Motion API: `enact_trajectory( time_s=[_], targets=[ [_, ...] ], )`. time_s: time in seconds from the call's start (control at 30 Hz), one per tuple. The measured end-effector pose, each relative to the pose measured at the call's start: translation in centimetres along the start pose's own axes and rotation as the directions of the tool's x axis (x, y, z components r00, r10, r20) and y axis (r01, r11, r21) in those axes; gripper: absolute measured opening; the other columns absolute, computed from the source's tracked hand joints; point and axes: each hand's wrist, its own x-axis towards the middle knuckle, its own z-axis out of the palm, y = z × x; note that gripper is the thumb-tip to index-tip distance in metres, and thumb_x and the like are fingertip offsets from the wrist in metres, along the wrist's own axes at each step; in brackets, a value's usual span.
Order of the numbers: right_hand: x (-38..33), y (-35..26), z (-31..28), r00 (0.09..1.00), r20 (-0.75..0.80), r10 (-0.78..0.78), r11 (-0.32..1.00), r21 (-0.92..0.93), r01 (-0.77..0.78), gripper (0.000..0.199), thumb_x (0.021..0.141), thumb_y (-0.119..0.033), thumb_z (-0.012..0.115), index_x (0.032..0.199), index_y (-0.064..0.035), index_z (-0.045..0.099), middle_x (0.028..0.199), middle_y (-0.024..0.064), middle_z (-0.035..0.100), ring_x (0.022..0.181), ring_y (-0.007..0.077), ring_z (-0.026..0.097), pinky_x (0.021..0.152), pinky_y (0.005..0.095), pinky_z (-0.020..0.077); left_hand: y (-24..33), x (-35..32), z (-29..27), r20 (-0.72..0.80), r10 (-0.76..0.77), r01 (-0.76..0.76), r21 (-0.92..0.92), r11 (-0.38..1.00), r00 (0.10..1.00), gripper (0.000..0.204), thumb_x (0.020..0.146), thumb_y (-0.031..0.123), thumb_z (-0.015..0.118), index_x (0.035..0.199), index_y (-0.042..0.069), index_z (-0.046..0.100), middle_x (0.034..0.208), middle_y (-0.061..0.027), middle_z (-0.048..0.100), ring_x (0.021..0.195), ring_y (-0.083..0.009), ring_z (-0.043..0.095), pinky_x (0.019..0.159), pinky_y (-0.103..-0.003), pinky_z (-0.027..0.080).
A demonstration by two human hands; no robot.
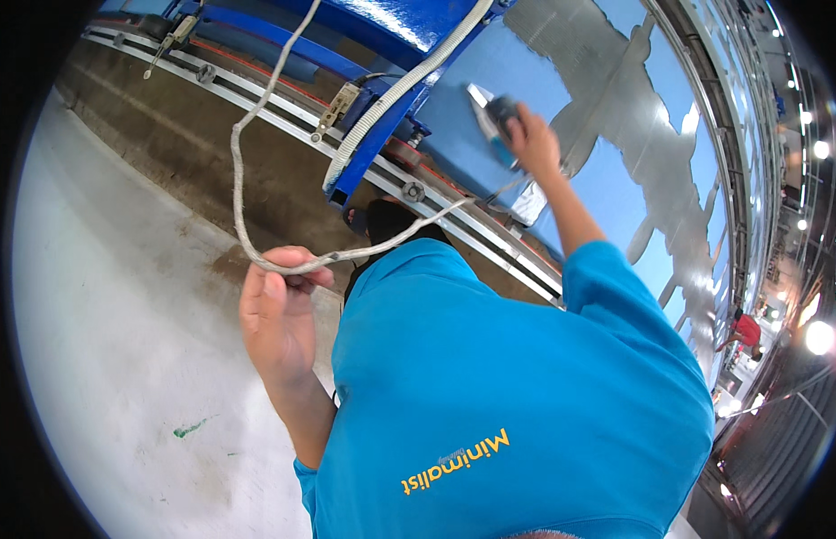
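As a worker in a blue T-shirt leans beside a long worktop [599, 76], the right hand [536, 145] presses an iron-like tool [492, 133] near the sheeting at upper centre-right, its grip closed around the dark handle. At centre-left of the frame, the left hand [281, 314] has its grip pinched, thumb and fingers together, on a pale cord [238, 171] that dips from the top edge and runs right towards the tool.

The job appears to be under way: tool in hand, cord held off the worktop. Blue patches [607, 175] with ragged edges lie among shiny grey areas down the right side, but which stretches are finished and which remain cannot be told.

A blue metal frame [373, 142] with a ribbed hose [402, 92] stands at upper centre, just left of the tool, and would likely limit travel that way. The cord's loop crosses in front of it and over the pale rails [454, 234], a possible snag. At far right, a person in red [748, 330] bends near bright lamps [820, 338].
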Motion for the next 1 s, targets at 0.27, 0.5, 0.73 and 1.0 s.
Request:
enact_trajectory(
  time_s=[0.27, 0.5, 0.73, 1.0],
  targets=[
    [-1.2, -7.0, -1.9, 0.994, 0.022, -0.109, 0.973, 0.206, 0.102, 0.034, 0.092, -0.025, 0.065, 0.124, -0.0121, 0.063, 0.095, 0.0177, 0.065, 0.084, 0.0391, 0.064, 0.073, 0.0469, 0.0519, 4.1, 7.5, -0.7, 0.024, -0.037, 0.035, 0.08, 0.996, 0.999, 0.031, 0.106, 0.022, 0.042, 0.116, -0.003, 0.057, 0.104, -0.0144, 0.058, 0.089, -0.0214, 0.057, 0.084, -0.036, 0.048],
    [14.2, 3.6, 0.8, 0.992, -0.128, -0.024, 0.998, 0.05, 0.031, 0.039, 0.094, -0.032, 0.061, 0.127, -0.0107, 0.06, 0.095, 0.0214, 0.065, 0.092, 0.0413, 0.064, 0.08, 0.0492, 0.0504, 4.7, 14.0, 1.2, 0.029, -0.22, 0.21, 0.201, 0.957, 0.975, 0.032, 0.103, 0.019, 0.049, 0.119, -0.007, 0.06, 0.105, -0.016, 0.067, 0.094, -0.0225, 0.065, 0.088, -0.036, 0.051],
    [11.6, 4.4, 1.9, 0.981, -0.138, 0.134, 0.99, -0.03, -0.139, 0.042, 0.096, -0.033, 0.058, 0.133, -0.0148, 0.056, 0.098, 0.0193, 0.064, 0.091, 0.0393, 0.063, 0.077, 0.0482, 0.0496, 1.4, 18.6, 2.2, 0.108, -0.134, 0.115, 0.16, 0.98, 0.985, 0.035, 0.103, 0.023, 0.051, 0.121, -0.007, 0.06, 0.113, -0.0168, 0.065, 0.097, -0.0226, 0.065, 0.089, -0.037, 0.052],
    [-2.4, -3.7, 0.2, 0.971, 0.152, -0.184, 0.951, 0.279, 0.136, 0.041, 0.085, -0.015, 0.073, 0.124, -0.0103, 0.064, 0.091, 0.0137, 0.064, 0.083, 0.0343, 0.063, 0.07, 0.0435, 0.0507, -1.1, 19.2, 2.6, 0.106, -0.06, 0.04, 0.175, 0.984, 0.993, 0.037, 0.106, 0.026, 0.045, 0.122, -0.005, 0.056, 0.112, -0.0178, 0.06, 0.097, -0.0248, 0.062, 0.088, -0.041, 0.05]
  ],
)
